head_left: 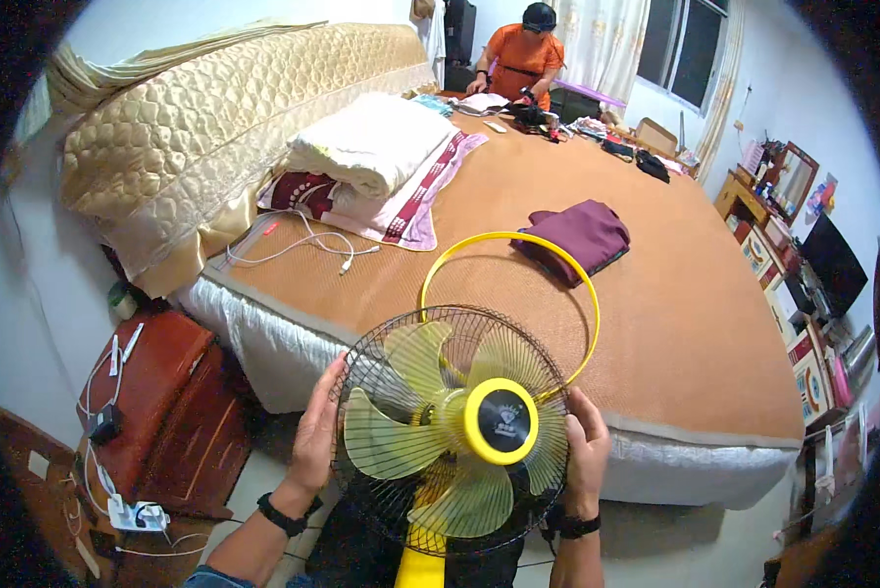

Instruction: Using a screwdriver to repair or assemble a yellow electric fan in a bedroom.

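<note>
An electric fan with pale translucent blades [391, 451], a yellow-rimmed hub cap [475, 431] and a yellow stand [420, 568] is upright in front of me. A black wire guard [361, 367] covers its blades. My left hand [310, 436] is closed on the left rim of the guard, with its fingertips at the wires. On the opposite rim, my right hand [585, 456] grips the guard, thumb toward me. A thin yellow hoop [514, 235] stands out beyond the fan over the bed; its lower end meets the guard near my right hand.
Beyond the fan lies a wide bed with a brown mat [685, 323]. On it are a folded maroon cloth [579, 238], a white quilt [376, 142] and a white cable [312, 238]. A brown cabinet [165, 392] and power strip [136, 514] sit left. A person in orange [518, 64] works far off.
</note>
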Motion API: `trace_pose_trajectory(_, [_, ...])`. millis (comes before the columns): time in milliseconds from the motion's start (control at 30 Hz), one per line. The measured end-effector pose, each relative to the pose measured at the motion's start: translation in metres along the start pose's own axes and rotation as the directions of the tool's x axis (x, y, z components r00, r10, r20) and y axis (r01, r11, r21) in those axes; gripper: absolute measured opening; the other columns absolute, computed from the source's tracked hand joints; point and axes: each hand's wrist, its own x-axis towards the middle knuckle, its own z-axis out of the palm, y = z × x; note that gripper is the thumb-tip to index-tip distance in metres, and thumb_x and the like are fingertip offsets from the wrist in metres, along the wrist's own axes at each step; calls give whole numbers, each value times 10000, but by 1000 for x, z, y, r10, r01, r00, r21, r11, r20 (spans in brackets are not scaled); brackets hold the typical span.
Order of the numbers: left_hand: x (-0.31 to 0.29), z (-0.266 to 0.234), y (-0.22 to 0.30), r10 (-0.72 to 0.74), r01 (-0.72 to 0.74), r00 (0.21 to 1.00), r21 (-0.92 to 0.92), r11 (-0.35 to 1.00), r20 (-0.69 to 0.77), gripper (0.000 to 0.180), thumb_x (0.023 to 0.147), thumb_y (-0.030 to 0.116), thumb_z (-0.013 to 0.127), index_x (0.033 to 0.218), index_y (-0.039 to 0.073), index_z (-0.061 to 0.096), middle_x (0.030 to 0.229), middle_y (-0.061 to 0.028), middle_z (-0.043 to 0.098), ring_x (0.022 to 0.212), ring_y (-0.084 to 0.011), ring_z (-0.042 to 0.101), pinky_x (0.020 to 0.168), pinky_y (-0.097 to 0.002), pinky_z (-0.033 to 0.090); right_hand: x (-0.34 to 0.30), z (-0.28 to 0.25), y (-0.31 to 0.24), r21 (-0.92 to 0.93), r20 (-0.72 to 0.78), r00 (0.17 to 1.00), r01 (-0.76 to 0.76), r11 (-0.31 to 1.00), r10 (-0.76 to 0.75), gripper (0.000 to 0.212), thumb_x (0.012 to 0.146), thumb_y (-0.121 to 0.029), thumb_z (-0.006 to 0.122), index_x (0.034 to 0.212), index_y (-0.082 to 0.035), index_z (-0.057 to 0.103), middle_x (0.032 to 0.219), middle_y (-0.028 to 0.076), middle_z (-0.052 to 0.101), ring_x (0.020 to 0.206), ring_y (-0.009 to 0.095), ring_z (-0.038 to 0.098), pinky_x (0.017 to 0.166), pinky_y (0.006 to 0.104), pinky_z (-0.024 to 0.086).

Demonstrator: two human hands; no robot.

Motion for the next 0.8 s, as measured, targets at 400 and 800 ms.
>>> trace_pose_trajectory(400, [-3,-22,-8,-23,23,1000,28,999,19,765,1080,524,304,1560,-66,227,1593,-161,320,1470,-249,316,1225,-376,203,-5,30,-54,-247,67,996,69,967,-54,451,935,-66,629,1341,116,555,1381,247,588,1304,304,555,1127,379,390])
trace_pose_trajectory(800, [-6,-20,-19,-34,29,999,-279,960,-12,751,1073,537,321,1577,-9,216,1577,-140,348,1438,-250,362,1208,-381,257,-8,38,-57,-206,117,984,153,967,-131,388,921,-32,606,1288,93,591,1481,297,476,1421,352,436,1185,411,305])
